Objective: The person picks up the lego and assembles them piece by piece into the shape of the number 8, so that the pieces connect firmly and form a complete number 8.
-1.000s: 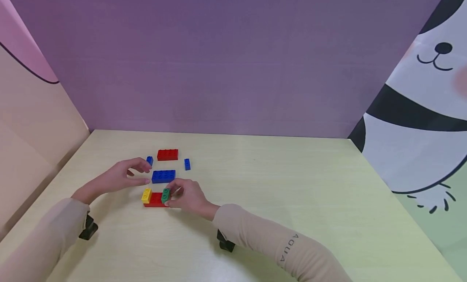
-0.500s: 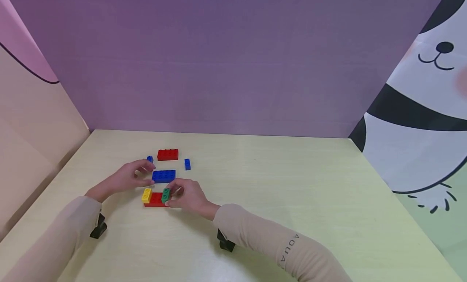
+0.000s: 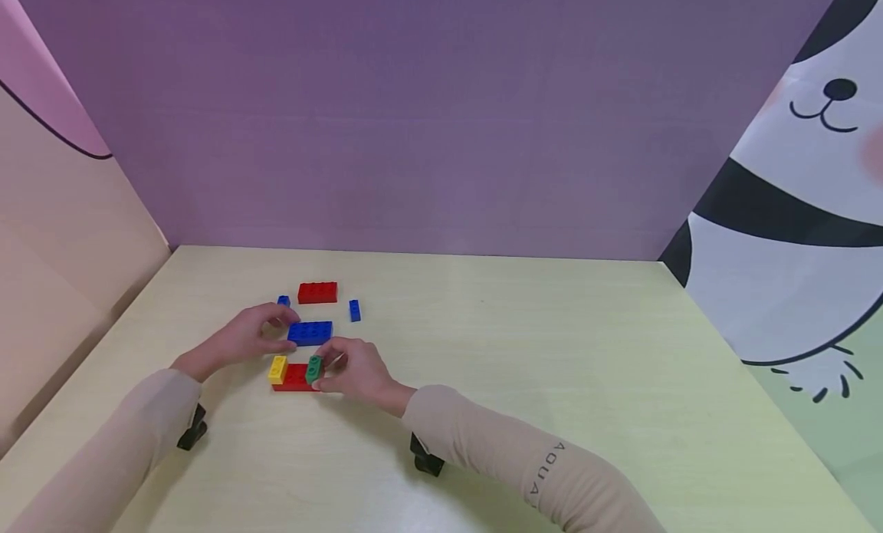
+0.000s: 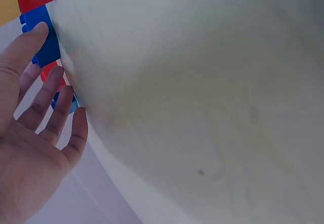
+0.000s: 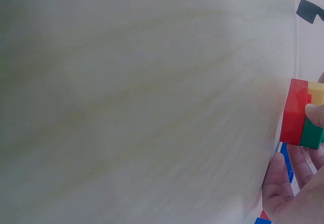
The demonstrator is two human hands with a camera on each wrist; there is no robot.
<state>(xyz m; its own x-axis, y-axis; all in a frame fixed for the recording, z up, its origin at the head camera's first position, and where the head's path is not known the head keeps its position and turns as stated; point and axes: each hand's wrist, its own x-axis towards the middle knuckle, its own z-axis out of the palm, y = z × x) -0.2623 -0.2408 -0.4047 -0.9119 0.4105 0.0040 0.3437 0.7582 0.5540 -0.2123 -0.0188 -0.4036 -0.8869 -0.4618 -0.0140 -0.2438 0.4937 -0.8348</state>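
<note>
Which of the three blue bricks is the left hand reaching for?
The big blue brick in the middle: the left hand has its fingertips at that brick's left end. The two small blue bricks lie apart, untouched.

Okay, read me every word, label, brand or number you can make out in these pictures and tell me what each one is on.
"AOUA": printed in dark letters along the right sleeve, running down the forearm in the head view; the last letter is partly foreshortened, so it may not be the whole word.
No other text shows: the bricks, the table and the panda wall panel carry no readable words or numbers, and both wrist views show none.
</note>
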